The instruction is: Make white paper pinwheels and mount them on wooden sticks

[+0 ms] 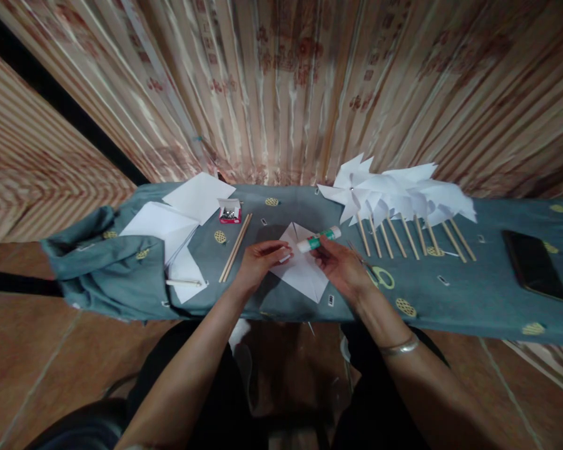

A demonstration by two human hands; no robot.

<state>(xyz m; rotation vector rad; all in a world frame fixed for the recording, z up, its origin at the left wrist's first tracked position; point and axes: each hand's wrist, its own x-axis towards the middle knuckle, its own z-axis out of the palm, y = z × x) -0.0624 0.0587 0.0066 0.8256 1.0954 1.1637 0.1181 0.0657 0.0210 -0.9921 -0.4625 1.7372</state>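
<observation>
My right hand (341, 265) is closed around a green and white glue stick (319, 239), held tilted just above a white paper square (304, 275). Between the fingertips of my left hand (261, 264) is a small white cap (285, 255), close to the end of the glue stick. The paper lies cornerwise on the cloth under both hands, with crease or cut lines running in from its corners. Partly behind my right hand lie scissors with yellow-green handles (383, 277).
Several white paper pinwheels (398, 190) on wooden sticks lie at the back right. A black phone (535, 264) rests far right. Loose sticks (235, 249), a red box of metal pins (229, 212) and white paper sheets (199, 197) are on the left. A curtain (286, 94) hangs behind.
</observation>
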